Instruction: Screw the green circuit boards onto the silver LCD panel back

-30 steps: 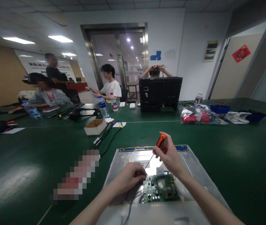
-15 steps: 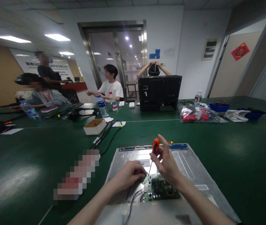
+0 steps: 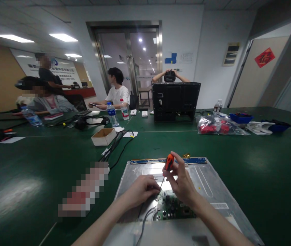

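An orange-and-black screwdriver is held in my right hand, its thin shaft slanting down to the left. The tip meets the upper left corner of a green circuit board, close to my left fingertips. My left hand has its fingers pressed together at that same corner; whatever they pinch is hidden. The board lies on a silver metal panel with a blue strip board along its far edge. Dark cables run from the board's left side toward me.
On the green table stand a small open box, black cords, bottles and a bag of red items. A black monitor-like unit stands beyond the panel. Several people are around the table's far side.
The screwdriver's tip has shifted left to the board's corner beside my left fingers, and its handle leans a little lower. A person across the table now holds a flat, phone-like object.
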The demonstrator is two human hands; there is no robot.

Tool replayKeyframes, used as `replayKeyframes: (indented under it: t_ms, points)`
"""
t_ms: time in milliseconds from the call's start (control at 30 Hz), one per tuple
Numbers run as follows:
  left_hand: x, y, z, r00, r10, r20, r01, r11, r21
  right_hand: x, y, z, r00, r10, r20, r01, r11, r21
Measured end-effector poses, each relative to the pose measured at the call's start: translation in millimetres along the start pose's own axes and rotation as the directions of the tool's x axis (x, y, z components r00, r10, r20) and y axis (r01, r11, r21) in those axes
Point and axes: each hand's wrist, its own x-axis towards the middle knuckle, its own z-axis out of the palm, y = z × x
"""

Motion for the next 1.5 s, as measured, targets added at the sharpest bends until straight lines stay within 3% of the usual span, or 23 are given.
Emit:
replayKeyframes:
  t_ms: [133,300,600,867,1300,1500]
  points:
    - [-1,-1,0.8,1.0,-0.013,0.013,0.013,1.0,0.014,0,5,2,0.987,-0.163,0.004,0.163,0.985,-0.057]
    - [0,2,-1.2,1.0,-0.027,0.012,0.027,0.999,-0.019,0,7,4,0.974,-0.226,0.032,0.228,0.966,-0.124]
    - [1,-2,0.0,1.0,-0.023,0.005,0.023,0.998,-0.065,-1,6,6,0.973,-0.225,0.061,0.232,0.961,-0.15]
    - [2,-3,-0.1,1.0,-0.008,0.007,0.009,0.997,-0.081,1,-7,-2,0.973,-0.17,0.156,0.186,0.979,-0.09]
    - [3,-7,1.3,1.0,-0.008,0.012,0.01,0.994,-0.107,2,4,2,0.972,-0.207,0.112,0.223,0.961,-0.165]
    - [2,-5,-0.2,1.0,-0.013,0.019,0.015,0.994,-0.105,2,-2,-2,0.968,-0.189,0.163,0.212,0.967,-0.143]
